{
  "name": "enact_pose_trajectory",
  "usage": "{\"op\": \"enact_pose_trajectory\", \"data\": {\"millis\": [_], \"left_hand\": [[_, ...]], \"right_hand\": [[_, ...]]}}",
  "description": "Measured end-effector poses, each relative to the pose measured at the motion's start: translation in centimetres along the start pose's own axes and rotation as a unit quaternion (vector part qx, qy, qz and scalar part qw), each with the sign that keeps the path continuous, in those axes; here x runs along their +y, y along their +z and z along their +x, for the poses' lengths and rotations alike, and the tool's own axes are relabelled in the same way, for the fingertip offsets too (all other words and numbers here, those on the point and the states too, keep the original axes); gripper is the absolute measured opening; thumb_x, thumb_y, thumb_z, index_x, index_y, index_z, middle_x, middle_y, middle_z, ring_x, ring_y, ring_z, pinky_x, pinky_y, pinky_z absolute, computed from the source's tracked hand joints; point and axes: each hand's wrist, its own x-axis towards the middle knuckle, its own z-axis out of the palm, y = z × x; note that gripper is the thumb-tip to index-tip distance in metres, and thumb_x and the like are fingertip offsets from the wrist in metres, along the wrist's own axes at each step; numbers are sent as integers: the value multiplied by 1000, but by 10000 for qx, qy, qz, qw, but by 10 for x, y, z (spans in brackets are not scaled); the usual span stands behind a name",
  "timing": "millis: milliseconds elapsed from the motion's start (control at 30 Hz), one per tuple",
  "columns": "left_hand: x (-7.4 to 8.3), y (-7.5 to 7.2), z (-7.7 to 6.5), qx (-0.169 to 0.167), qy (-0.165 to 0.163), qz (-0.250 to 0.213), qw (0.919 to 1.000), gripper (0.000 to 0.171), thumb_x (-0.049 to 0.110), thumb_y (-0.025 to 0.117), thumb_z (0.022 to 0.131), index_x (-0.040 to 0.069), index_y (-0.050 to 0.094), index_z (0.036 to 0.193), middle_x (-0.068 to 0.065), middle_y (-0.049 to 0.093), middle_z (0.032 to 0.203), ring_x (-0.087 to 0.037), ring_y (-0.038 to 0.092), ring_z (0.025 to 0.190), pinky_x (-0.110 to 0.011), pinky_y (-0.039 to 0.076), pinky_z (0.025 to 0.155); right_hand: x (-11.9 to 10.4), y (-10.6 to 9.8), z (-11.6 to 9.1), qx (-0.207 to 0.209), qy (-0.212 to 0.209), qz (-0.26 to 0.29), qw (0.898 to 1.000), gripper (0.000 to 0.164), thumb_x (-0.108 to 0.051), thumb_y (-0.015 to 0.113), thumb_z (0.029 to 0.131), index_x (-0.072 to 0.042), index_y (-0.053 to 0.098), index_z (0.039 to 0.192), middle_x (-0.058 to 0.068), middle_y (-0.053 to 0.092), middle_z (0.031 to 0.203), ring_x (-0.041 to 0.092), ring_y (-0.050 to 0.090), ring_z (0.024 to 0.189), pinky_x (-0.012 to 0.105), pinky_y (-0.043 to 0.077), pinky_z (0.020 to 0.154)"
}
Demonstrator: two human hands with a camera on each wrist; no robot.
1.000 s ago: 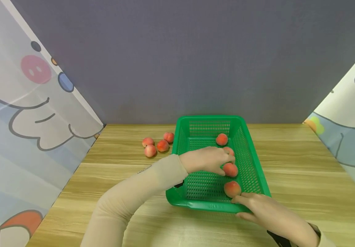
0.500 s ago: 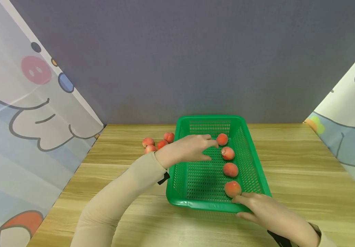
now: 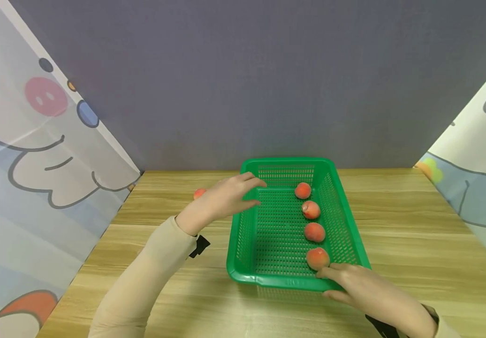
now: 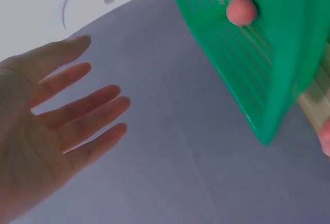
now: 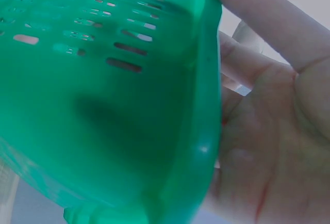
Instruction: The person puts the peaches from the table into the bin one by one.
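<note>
My left hand (image 3: 227, 195) hangs over the basket's left side with its fingers spread and nothing in them. The left wrist view shows the same bare palm and separated fingers (image 4: 98, 118). My right hand (image 3: 353, 284) grips the rim of the green plastic basket (image 3: 243, 277) at the front right corner, fingers over the edge and thumb outside. Inside the basket, peaches stand in a row along the right: a far peach (image 3: 302, 190), one with a pale mark (image 3: 311, 210), a redder peach (image 3: 314, 232) and a near peach (image 3: 317, 258) by the right fingertips.
On the wooden table (image 3: 403, 225), left of the basket, a peach (image 3: 199, 193) peeks out past the left forearm, which hides the others there. A grey panel (image 3: 243, 84) rises behind the basket. Cartoon-printed sheets (image 3: 19, 155) flank the table.
My left hand has let go of a peach in the row and moved left, out to the basket's left rim, its forearm now covering most table peaches. The right hand and basket have stayed put.
</note>
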Motion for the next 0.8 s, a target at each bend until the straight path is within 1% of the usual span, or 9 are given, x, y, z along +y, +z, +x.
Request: {"op": "enact_pose_trajectory", "data": {"millis": [133, 233, 333, 400, 500, 567, 633, 700, 800], "left_hand": [[-13, 6, -11, 739, 139, 106, 9971, 35, 13, 69, 77, 7, 59, 109, -5, 57, 99, -13, 56, 72, -24, 47, 62], [-24, 9, -18, 921, 42, 157, 9956, 33, 11, 69, 76, 6, 60, 107, -7, 57, 99, -14, 55, 71, -26, 47, 64], [-34, 11, -26, 834, -265, 98, 9961, 32, 10, 68, 77, 4, 60, 107, -9, 58, 101, -20, 58, 81, -31, 49, 71], [-41, 11, -31, 737, -561, 2, 9957, 32, 10, 67, 77, 4, 60, 108, -11, 58, 104, -25, 59, 90, -35, 49, 76], [-52, 12, -38, 579, -1019, -207, 9929, 34, 10, 66, 78, 4, 59, 111, -13, 56, 108, -28, 57, 95, -37, 48, 78], [-59, 14, -42, 518, -1270, -341, 9900, 34, 10, 65, 79, 4, 58, 112, -13, 56, 111, -28, 57, 94, -38, 48, 77], [-67, 17, -45, 509, -1379, -423, 9882, 34, 10, 65, 79, 3, 58, 112, -14, 56, 112, -27, 58, 89, -38, 48, 76], [-75, 21, -49, 490, -1471, -485, 9867, 34, 9, 65, 79, 2, 57, 112, -15, 56, 112, -28, 58, 90, -39, 47, 77], [-85, 26, -53, 449, -1690, -601, 9828, 35, 7, 63, 80, -1, 55, 113, -17, 55, 115, -32, 54, 99, -42, 44, 82]], "right_hand": [[0, 0, 0, -25, -5, -8, 10000, 28, -27, 65, 78, -11, 63, 101, 0, 63, 93, 13, 60, 82, 29, 50, 63], [-1, 0, 0, -53, 7, 5, 10000, 28, -27, 64, 79, -11, 62, 101, 0, 63, 93, 13, 60, 82, 29, 50, 63], [-1, 0, 0, -61, 25, 16, 10000, 28, -27, 64, 79, -10, 62, 102, 1, 63, 94, 13, 60, 83, 29, 50, 64], [-1, 0, 0, -59, 26, 29, 10000, 29, -27, 64, 79, -10, 62, 102, 1, 63, 94, 14, 60, 83, 29, 50, 64], [-1, 0, 0, -37, 14, 29, 10000, 29, -27, 65, 78, -10, 62, 102, 2, 63, 95, 15, 60, 83, 30, 50, 64], [-1, 0, 0, -31, 2, 30, 10000, 29, -26, 65, 78, -10, 62, 102, 2, 63, 95, 15, 60, 83, 30, 50, 64], [-1, 0, 0, -26, -8, 22, 10000, 28, -26, 65, 78, -10, 62, 102, 2, 63, 95, 14, 60, 83, 29, 50, 64], [-1, 0, 0, -42, -2, 30, 10000, 28, -26, 65, 78, -10, 62, 102, 1, 63, 95, 14, 60, 83, 29, 50, 64], [0, 0, 0, -73, 21, 41, 10000, 28, -26, 65, 78, -11, 62, 102, 1, 63, 95, 14, 60, 83, 29, 50, 64]]}}
